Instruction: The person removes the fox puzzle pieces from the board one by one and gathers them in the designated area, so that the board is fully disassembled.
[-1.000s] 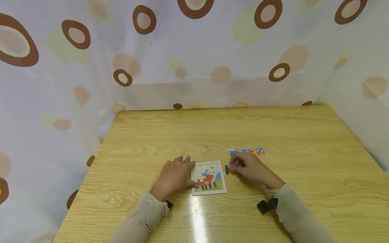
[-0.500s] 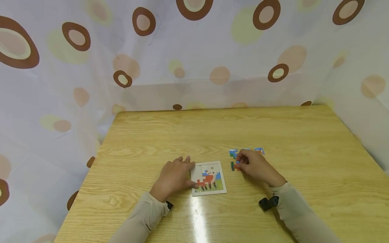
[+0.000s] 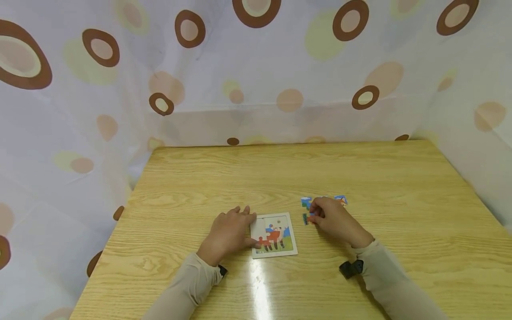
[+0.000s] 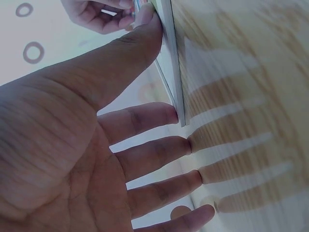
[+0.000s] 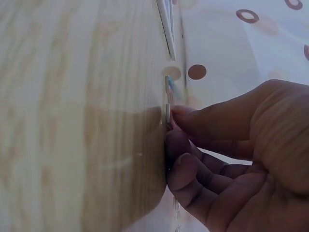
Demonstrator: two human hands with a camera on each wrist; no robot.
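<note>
A square puzzle board (image 3: 276,254) with a pale frame lies on the table, partly filled with pieces showing a red and white animal. My left hand (image 3: 228,233) touches its left side, the thumb lying over the frame onto the picture and the index finger at the upper left corner. In the left wrist view the left hand's fingers (image 4: 154,152) are spread and straight. To the right of the board, my right hand (image 3: 338,222) pinches a puzzle piece (image 3: 306,219) at the tabletop. The right wrist view shows thumb and fingers at the piece's edge (image 5: 167,113), the fingers partly hiding it.
Beyond the right hand lie loose pieces, among them a blue and green piece (image 3: 306,201) and a blue and orange piece (image 3: 341,198); another is mostly hidden behind the hand. The wooden table (image 3: 192,173) meets a patterned curtain (image 3: 260,120) at the back.
My right hand has shifted the pinched piece right and slightly away from the board, nearer the loose pieces, then stayed almost still. The left hand and the board have not moved.
</note>
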